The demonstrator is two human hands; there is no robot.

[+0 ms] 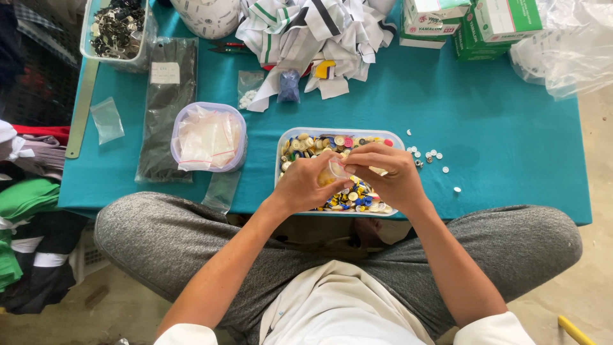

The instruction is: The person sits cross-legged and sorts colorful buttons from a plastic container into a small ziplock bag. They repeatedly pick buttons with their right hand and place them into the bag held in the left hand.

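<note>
Both hands over button tray (290, 137) — left hand (305, 185) and right hand (391, 176) pinch small clear bag (336, 171) between fingertips; loose white buttons (429, 158) beside tray.

Green-and-white cardboard boxes (472, 22) are stacked at the table's far right corner. A white rectangular label (165, 73) sits on a long black plastic bag (168, 108) (lying flat, far left).

Low teal table (511, 128); bare concrete floor (594, 281); soft daylight; folded clothes (25, 211) stacked at side.
</note>
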